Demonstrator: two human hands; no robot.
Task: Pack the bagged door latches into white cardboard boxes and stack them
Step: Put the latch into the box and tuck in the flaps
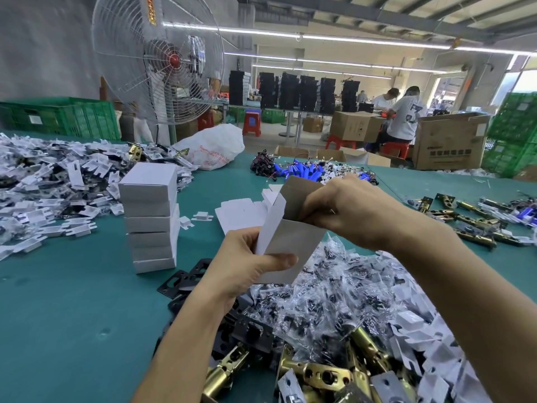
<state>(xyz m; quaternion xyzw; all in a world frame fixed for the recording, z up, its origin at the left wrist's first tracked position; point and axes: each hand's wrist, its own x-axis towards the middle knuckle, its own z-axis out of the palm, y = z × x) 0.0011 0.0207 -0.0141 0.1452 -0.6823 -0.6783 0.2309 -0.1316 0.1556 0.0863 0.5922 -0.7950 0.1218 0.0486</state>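
One open white box gripped in left hand.

A factory packing hall, a big standing fan behind a green work table, green plastic crates left of the fan, stacked black boxes, brown cartons and two workers far to its right, tube lights above.

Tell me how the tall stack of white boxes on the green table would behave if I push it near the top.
It would probably topple or shear apart: the stack is tall and narrow, and its layers sit slightly out of line. The walls look like thin cardboard, so a hard push may dent them.
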